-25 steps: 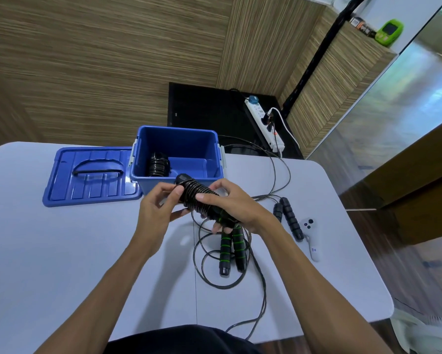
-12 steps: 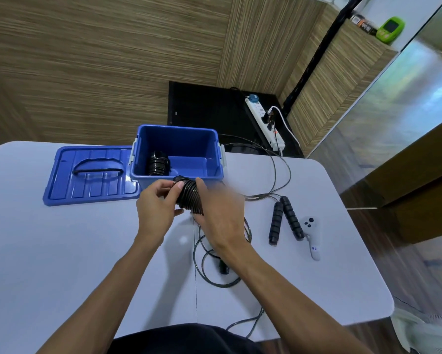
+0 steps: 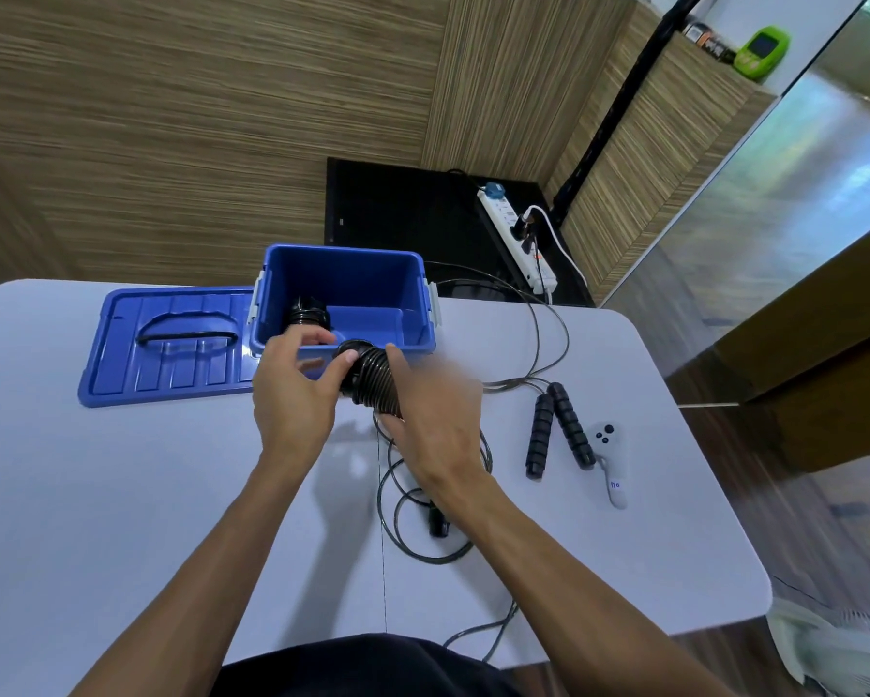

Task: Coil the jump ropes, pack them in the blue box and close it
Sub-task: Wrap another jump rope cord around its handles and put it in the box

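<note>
A ribbed black coil point(image 3: 372, 379) sits between both hands, just in front of the blue box point(image 3: 345, 299) — one coil point(image 3: 306, 314) already lies inside (left corner). Left hand point(image 3: 292, 394) pinches its end; right hand point(image 3: 433, 410) wraps its lower part, fingers blurred. Lid point(image 3: 171, 339) lies flat beside; foam-gripped handles point(image 3: 556, 430) rest right.

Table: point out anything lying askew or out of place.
One thing: the uncoiled jump rope. Its black handles lie on the table beside a white controller, but its cord loops past the blue box and over the far edge. Nothing looks spilled or damaged.
</note>
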Demonstrator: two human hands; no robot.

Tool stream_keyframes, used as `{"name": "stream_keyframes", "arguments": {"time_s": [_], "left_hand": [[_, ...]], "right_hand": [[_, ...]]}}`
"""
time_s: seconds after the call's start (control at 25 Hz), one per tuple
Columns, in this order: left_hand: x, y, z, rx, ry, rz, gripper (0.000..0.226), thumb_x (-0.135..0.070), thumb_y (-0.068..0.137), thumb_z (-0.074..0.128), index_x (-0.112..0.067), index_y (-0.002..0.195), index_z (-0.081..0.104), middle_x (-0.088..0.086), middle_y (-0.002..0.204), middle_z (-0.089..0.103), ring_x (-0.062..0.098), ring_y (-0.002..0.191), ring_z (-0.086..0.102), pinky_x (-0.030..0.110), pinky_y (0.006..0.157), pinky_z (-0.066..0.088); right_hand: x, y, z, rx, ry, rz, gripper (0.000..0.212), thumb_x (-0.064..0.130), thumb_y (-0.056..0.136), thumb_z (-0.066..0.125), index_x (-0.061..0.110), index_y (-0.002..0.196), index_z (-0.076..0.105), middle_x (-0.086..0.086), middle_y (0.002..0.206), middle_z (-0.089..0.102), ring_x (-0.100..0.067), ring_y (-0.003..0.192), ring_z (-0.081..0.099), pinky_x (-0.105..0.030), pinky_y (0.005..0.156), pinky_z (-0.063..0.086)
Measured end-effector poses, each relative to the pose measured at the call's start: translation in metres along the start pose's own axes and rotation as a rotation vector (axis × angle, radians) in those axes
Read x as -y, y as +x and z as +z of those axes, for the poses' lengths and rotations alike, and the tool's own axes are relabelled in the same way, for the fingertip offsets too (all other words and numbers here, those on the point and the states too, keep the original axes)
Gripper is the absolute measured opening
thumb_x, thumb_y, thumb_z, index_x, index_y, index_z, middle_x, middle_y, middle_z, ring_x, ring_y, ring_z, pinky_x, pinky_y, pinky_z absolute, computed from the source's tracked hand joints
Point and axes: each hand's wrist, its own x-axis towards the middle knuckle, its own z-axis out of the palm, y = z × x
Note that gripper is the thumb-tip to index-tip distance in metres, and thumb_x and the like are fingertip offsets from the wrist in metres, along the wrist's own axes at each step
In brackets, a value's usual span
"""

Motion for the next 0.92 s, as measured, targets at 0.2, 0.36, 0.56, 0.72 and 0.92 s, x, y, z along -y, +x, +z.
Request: {"name": "stream_keyframes", "arguments": {"time_s": [0.2,0.36,0.56,0.72,0.92], "left_hand": [[0.003,0.009,-0.007,0.015,0.412,0.302,0.014,-0.029,0.088,0.067,-0.021,0.099,0.072,-0.004,0.109,0.060,0.016,0.097,0.058,0.027,0.066,0.046],[0.006,0.018,-0.005,0.096,0.476,0.475,0.012,-0.023,0.090,0.065,-0.014,0.096,0.071,0.002,0.111,0.060,0.022,0.099,0.058,0.034,0.070,0.053],[0.012,0.004,0.005,0.212,0.227,0.349,0.016,-0.018,0.093,0.061,-0.007,0.100,0.069,0.005,0.111,0.051,0.016,0.102,0.054,0.028,0.086,0.051],[0.008,-0.002,0.011,0.192,0.160,0.250,0.012,-0.018,0.091,0.063,-0.008,0.095,0.070,0.002,0.107,0.050,0.014,0.101,0.052,0.020,0.085,0.045],[0.001,-0.002,0.020,0.196,0.205,0.116,0.013,-0.015,0.094,0.057,-0.007,0.092,0.067,-0.001,0.104,0.046,0.015,0.104,0.038,0.030,0.087,0.044]], "right_hand": [[-0.001,0.004,-0.002,0.013,-0.015,0.004,0.084,0.047,0.063,0.088,0.021,0.135,0.055,-0.009,0.090,0.057,-0.026,0.079,0.053,-0.042,0.064,0.043],[-0.002,0.009,-0.003,0.023,0.002,0.022,0.080,0.046,0.066,0.087,0.020,0.135,0.056,-0.010,0.092,0.058,-0.027,0.080,0.053,-0.042,0.065,0.042],[-0.006,0.008,-0.002,0.040,-0.011,0.021,0.080,0.042,0.063,0.088,0.022,0.133,0.056,-0.010,0.094,0.058,-0.027,0.082,0.053,-0.043,0.066,0.042],[-0.003,0.009,-0.001,0.028,-0.034,0.040,0.078,0.037,0.061,0.089,0.023,0.130,0.058,-0.009,0.092,0.058,-0.027,0.081,0.053,-0.042,0.065,0.041],[-0.002,0.008,0.002,0.031,-0.041,0.033,0.078,0.034,0.059,0.090,0.023,0.130,0.058,-0.008,0.090,0.057,-0.027,0.080,0.052,-0.042,0.066,0.040]]}}
